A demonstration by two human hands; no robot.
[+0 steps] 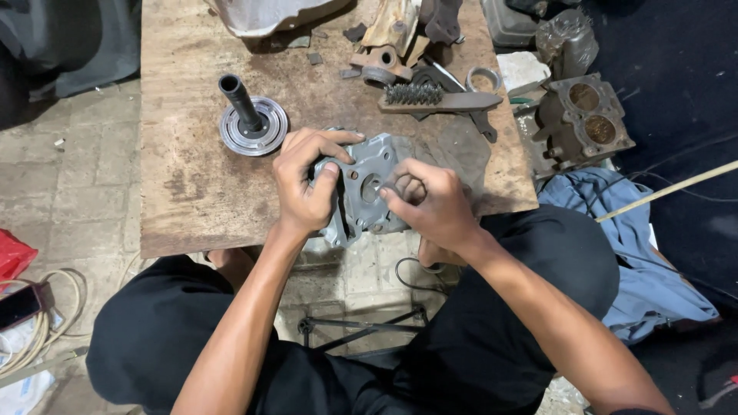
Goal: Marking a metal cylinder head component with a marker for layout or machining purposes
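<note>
A grey cast-metal housing plate with a round centre hole rests tilted at the near edge of a worn wooden board. My left hand grips the plate's left side, thumb on its face. My right hand is at the plate's right side, fingers pinched together by the centre hole; whether they hold something small I cannot tell.
On the board stand a round flanged disc with a dark upright shaft, a wire brush, a metal ring and rusty parts at the back. A carburettor-like block and blue cloth lie right. My knees flank the board.
</note>
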